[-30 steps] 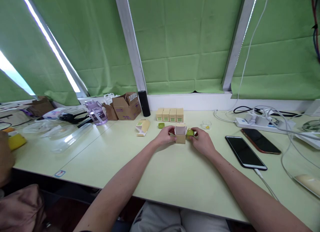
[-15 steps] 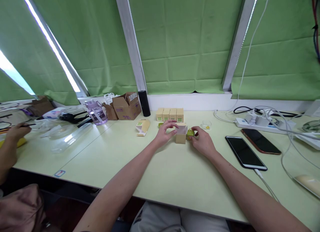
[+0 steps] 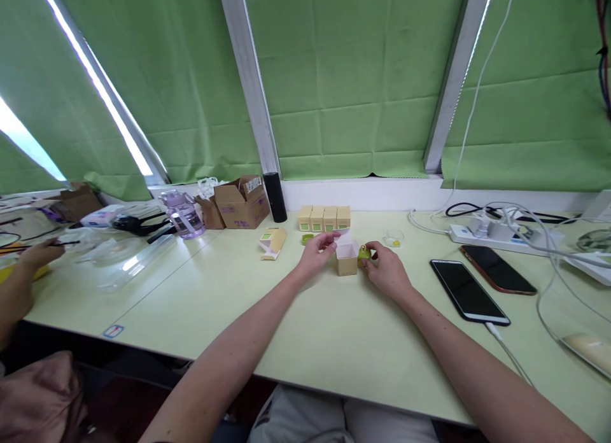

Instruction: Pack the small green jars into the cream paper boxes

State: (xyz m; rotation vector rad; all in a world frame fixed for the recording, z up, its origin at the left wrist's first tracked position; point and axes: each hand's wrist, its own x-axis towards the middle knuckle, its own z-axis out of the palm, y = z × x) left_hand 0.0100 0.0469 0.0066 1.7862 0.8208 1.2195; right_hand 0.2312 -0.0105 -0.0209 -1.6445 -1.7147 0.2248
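A small kraft cardboard box (image 3: 347, 265) stands upright on the table with its white-lined top raised. My left hand (image 3: 316, 257) is at the box's left upper side, its thumb and fingers closed on the flap. Just right of the box, my right hand (image 3: 387, 270) pinches a small rounded green object (image 3: 364, 253) with a knob on top; its exact kind is not clear. A small green piece (image 3: 308, 238) lies behind my left hand. Beyond my right hand sits a small clear dish (image 3: 394, 239) with something yellow in it.
Several closed small boxes (image 3: 324, 219) stand in a row behind. An opened carton (image 3: 273, 244) lies to their left. A black cylinder (image 3: 275, 198), brown box (image 3: 242, 202) and purple bottle (image 3: 183, 214) stand farther left. Phones (image 3: 470, 291) and a power strip (image 3: 506, 237) lie right. Another person's hand (image 3: 41, 257) is far left.
My left fingers have lowered onto the box's flap, and the flap now stands higher. The box has shifted slightly right. My right hand keeps the green object beside it.
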